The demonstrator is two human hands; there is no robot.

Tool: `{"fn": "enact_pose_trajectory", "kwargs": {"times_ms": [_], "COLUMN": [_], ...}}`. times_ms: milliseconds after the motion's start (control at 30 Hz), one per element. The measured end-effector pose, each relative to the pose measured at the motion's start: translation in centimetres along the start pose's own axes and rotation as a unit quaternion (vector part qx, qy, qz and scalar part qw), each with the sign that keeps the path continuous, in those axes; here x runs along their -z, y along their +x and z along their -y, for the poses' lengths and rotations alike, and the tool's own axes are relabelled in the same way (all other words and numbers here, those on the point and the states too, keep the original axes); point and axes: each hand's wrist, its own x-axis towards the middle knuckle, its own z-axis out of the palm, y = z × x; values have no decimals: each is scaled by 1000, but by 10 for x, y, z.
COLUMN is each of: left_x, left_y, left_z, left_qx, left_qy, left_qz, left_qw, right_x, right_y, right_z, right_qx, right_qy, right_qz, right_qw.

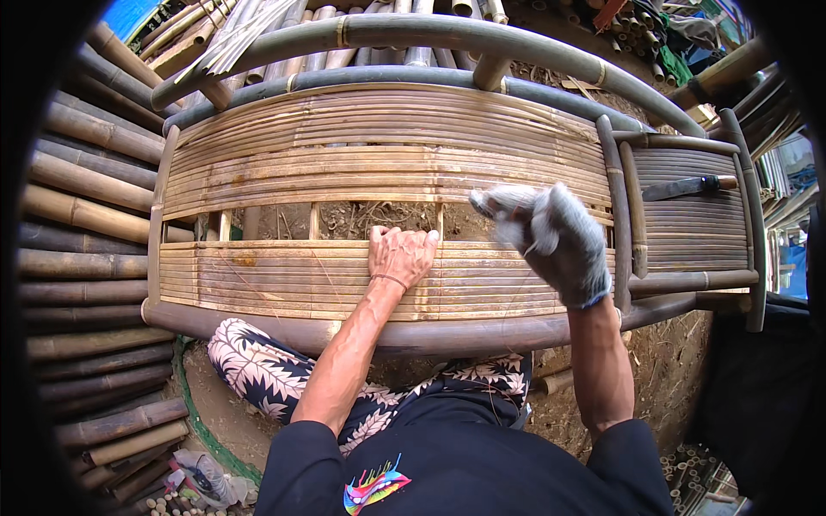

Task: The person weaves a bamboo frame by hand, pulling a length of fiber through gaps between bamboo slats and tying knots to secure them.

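A long bamboo bench [447,337] lies across in front of me, its seat made of narrow slats. My bare left hand [401,256] is closed, with its fingers curled over the far edge of the near slat panel [284,279]. Beyond that edge a gap opens, with short crosspieces [315,221] and the ground below. On the far side of the gap lies the other slat panel [344,176]. My right hand [559,245], in a grey-white knit glove, is raised over the seat's right half. Motion blurs its fingers, and I cannot see whether anything is in them.
A knife [684,187] with a dark handle lies on the slatted side section [693,232] at the right. Thick bamboo poles [86,224] are stacked on the left. A bundle of thin strips [237,43] rests at the upper left. A curved bamboo rail [447,33] rises along the far side.
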Motion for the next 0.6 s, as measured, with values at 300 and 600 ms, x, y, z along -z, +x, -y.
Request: {"fn": "enact_pose_trajectory", "kwargs": {"times_ms": [300,600], "left_x": [-11,-4], "left_y": [0,-3], "left_z": [1,6], "left_qx": [-43,-45], "left_qy": [-22,-29], "left_qz": [-76,-58], "left_qw": [996,997], "right_x": [-30,-8], "right_y": [-66,-92], "right_z": [-85,-91], "right_qx": [34,109], "right_qy": [-387,-383], "right_qz": [262,217], "right_qw": [884,891]}}
